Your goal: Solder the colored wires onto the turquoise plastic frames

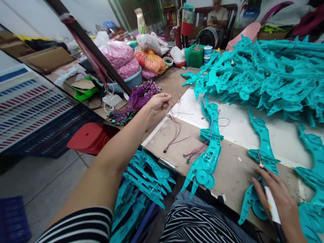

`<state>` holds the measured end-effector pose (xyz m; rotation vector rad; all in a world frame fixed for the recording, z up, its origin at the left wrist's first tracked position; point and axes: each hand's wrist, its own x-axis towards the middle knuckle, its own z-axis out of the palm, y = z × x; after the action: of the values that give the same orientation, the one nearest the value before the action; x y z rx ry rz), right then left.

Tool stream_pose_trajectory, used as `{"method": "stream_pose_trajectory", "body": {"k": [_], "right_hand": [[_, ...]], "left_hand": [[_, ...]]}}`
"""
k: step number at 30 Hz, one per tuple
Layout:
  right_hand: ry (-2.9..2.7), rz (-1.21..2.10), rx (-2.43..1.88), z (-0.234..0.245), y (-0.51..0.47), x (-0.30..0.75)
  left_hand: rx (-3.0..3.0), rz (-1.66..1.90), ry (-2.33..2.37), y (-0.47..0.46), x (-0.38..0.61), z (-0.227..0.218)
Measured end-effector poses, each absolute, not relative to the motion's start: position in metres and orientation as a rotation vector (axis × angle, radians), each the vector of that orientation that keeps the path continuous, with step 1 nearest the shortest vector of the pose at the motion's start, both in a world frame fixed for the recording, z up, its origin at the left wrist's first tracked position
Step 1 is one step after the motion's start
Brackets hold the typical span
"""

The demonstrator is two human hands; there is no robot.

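Observation:
My left hand (160,105) is pinched closed over the table, and thin red and purple wires (178,126) hang from its fingers. Their connector ends rest on the table. At the right, my right hand (280,199) grips a soldering iron (271,204) with a white and black handle. Its metal tip lies over a turquoise plastic part (263,135). Between my hands lies another turquoise part (211,148), with a red and dark wire set (199,150) across it. A third turquoise part (314,162) lies at the right edge.
A big heap of turquoise parts (253,74) covers the back right. A bundle of purple wires (141,96) lies beyond my left forearm. More turquoise parts (144,182) fill a container below the table edge. A red stool (87,136) stands at left; a person (217,18) sits at the back.

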<state>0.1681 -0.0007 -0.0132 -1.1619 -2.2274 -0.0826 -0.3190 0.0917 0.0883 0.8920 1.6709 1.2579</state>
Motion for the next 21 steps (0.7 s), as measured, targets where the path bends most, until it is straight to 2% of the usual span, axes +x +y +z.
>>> {"method": "stream_pose_trajectory", "body": {"k": [9,15,21], "right_hand": [[-2.269,-0.129,-1.123,-0.006,0.000,0.165],[-2.257,-0.141,-1.106,-0.008,0.001,0.166],[-2.237,-0.103,-1.169,-0.011,0.001,0.169]], "left_hand": [[1.095,1.035,1.702,0.114,-0.328,0.109],[1.050,1.081,1.643,0.119,-0.331,0.108],[1.020,1.231,1.821,0.125,-0.347,0.100]]}}
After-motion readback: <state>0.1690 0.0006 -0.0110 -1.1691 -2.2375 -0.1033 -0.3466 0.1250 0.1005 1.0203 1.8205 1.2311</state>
